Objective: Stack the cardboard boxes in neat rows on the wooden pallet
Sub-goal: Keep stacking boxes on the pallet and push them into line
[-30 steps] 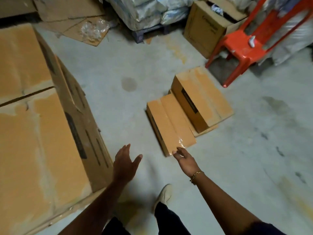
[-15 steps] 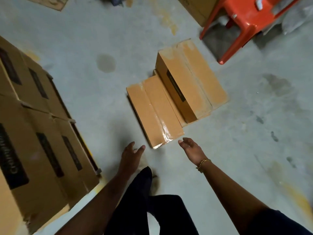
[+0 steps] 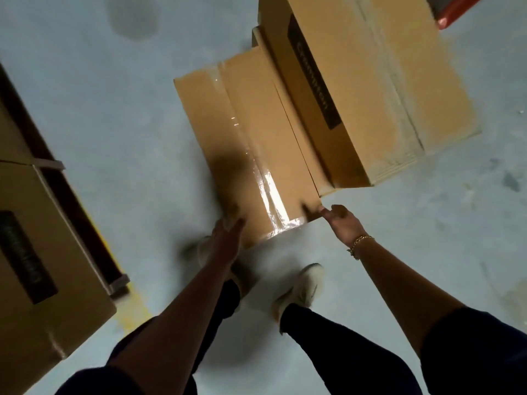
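Taped box [image 3: 248, 132] lies flat, long axis running away leftward.

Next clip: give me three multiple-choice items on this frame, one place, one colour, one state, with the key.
1. Where is the right hand?
A. In a pocket.
B. At the low taped box's near right corner.
C. Raised overhead.

2. What colour is the bracelet?
A. Gold.
B. Silver.
C. Black.

3. How is the low taped box's top?
A. Flaps open.
B. Torn away.
C. Sealed with clear tape.

Key: 1 B, its thumb meets that corner; 2 A, the links at the right wrist look gold; 3 C, glossy tape runs along the closed seam.
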The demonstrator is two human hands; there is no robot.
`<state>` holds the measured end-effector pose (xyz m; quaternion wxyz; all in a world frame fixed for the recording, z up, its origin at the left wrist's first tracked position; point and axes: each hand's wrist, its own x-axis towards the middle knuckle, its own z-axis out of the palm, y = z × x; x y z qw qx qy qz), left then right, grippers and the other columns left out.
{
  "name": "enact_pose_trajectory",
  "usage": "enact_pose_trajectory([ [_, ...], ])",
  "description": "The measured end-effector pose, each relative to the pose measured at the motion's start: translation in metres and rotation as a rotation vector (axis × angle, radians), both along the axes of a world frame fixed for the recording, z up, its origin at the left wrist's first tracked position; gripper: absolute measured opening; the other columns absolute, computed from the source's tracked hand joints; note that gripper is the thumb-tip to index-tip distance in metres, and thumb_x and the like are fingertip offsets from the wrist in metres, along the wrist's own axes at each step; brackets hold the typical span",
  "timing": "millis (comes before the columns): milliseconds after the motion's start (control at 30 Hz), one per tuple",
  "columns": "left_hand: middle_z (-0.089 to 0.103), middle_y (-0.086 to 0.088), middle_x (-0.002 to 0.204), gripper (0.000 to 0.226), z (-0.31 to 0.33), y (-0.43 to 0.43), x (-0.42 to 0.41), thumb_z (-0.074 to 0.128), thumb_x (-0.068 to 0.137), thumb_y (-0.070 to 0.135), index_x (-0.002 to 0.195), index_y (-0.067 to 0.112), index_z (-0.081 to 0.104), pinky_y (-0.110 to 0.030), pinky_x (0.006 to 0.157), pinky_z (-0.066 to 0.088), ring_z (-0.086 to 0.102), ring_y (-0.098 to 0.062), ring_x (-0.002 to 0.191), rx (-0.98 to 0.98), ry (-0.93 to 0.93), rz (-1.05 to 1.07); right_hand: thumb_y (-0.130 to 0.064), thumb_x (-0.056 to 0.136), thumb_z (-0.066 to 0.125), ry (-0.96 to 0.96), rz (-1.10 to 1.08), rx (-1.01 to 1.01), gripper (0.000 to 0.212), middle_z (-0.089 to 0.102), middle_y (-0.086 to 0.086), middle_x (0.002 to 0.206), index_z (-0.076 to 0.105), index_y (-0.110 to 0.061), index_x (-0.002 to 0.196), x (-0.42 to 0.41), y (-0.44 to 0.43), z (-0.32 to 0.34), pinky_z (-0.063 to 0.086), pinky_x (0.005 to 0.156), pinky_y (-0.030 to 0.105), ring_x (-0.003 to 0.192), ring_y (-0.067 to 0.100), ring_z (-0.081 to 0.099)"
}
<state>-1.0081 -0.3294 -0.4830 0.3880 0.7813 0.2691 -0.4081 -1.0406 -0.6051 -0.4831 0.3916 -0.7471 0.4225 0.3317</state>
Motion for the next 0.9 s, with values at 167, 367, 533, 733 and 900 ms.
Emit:
enact_pose_trajectory([
  [167, 0.066, -0.006, 0.133, 0.080, -0.100, -0.018, -0.009, 0.075, 0.071, 0.076, 0.130, 0.026, 0.058, -0.049, 0.103, 0.051, 0.064, -0.032, 0.117, -0.140, 0.062, 0.292, -0.084, 0.077, 0.056, 0.069, -0.006, 0.041, 0.076, 0.062, 0.008, 0.102, 0.065, -0.011, 0.098, 0.001, -0.021, -0.091, 0.039, 0.090, 0.038, 0.104, 0.029, 0.057],
  [367, 0.065, 0.002, 0.126, 0.081, -0.161, -0.020, -0.021, 0.064, 0.077, 0.068, 0.147, 0.031, 0.048, -0.035, 0.079, 0.048, 0.063, -0.025, 0.110, -0.174, 0.040, 0.404, -0.071, 0.078, 0.070, 0.031, -0.019, 0.174, 0.058, 0.070, -0.001, 0.097, 0.068, -0.022, 0.108, 0.007, -0.026, -0.150, 0.042, 0.094, 0.035, 0.095, 0.019, 0.058],
  [533, 0.070, 0.008, 0.113, 0.055, -0.145, -0.008, -0.017, 0.075, 0.091, 0.034, 0.141, 0.029, 0.052, -0.019, 0.062, 0.053, 0.069, -0.006, 0.088, -0.184, -0.020, 0.539, -0.072, 0.070, 0.078, -0.121, 0.026, 0.269, 0.069, 0.073, -0.016, 0.114, 0.065, -0.030, 0.123, 0.008, -0.007, -0.146, 0.046, 0.106, 0.038, 0.112, 0.007, 0.065],
  [733, 0.073, 0.018, 0.117, 0.064, -0.049, 0.030, -0.019, 0.081, 0.079, 0.063, 0.136, 0.045, 0.059, -0.041, 0.091, 0.060, 0.071, -0.015, 0.106, -0.143, -0.095, 0.578, -0.052, 0.084, 0.078, -0.188, 0.041, 0.353, 0.060, 0.068, -0.011, 0.124, 0.055, -0.034, 0.137, 0.013, 0.031, -0.050, 0.047, 0.097, 0.038, 0.116, 0.007, 0.060],
  [900, 0.067, 0.021, 0.106, 0.047, 0.084, 0.049, -0.026, 0.077, 0.087, 0.054, 0.127, 0.041, 0.056, -0.011, 0.065, 0.052, 0.064, -0.005, 0.096, -0.126, -0.133, 0.607, -0.073, 0.061, 0.076, -0.145, 0.075, 0.389, 0.087, 0.066, -0.011, 0.125, 0.053, -0.038, 0.137, 0.020, 0.052, 0.073, 0.047, 0.105, 0.047, 0.117, 0.014, 0.060],
])
